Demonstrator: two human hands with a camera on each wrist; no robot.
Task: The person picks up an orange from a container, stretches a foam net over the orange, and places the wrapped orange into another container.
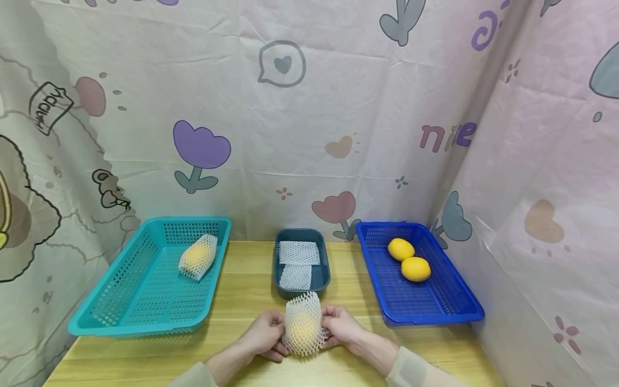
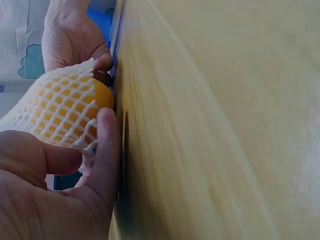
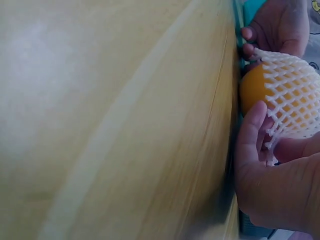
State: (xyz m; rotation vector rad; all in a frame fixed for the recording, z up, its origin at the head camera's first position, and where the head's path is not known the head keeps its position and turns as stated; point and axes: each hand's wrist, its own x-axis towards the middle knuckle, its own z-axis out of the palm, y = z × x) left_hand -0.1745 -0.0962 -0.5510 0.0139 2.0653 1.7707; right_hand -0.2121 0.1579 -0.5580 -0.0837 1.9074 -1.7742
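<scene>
A yellow lemon (image 2: 103, 94) sits inside a white foam net sleeve (image 1: 303, 322) at the front middle of the table. Its near end sticks out past the net's edge in both wrist views. My left hand (image 1: 265, 334) pinches the net's edge from the left, with the index fingertip against the lemon. From the right, my right hand (image 1: 342, 329) pinches the opposite edge between thumb and index finger. The net's far end stands loose above the fruit, close to a small dark bin (image 1: 320, 280) with flat foam nets (image 1: 299, 252) in it.
To the left stands a turquoise basket (image 1: 145, 279) with one netted lemon (image 1: 199, 258). A blue basket (image 1: 450, 301) on the right holds two bare lemons (image 1: 416, 269). A patterned curtain (image 1: 290, 134) hangs behind the wooden table (image 1: 246, 285) and at its sides.
</scene>
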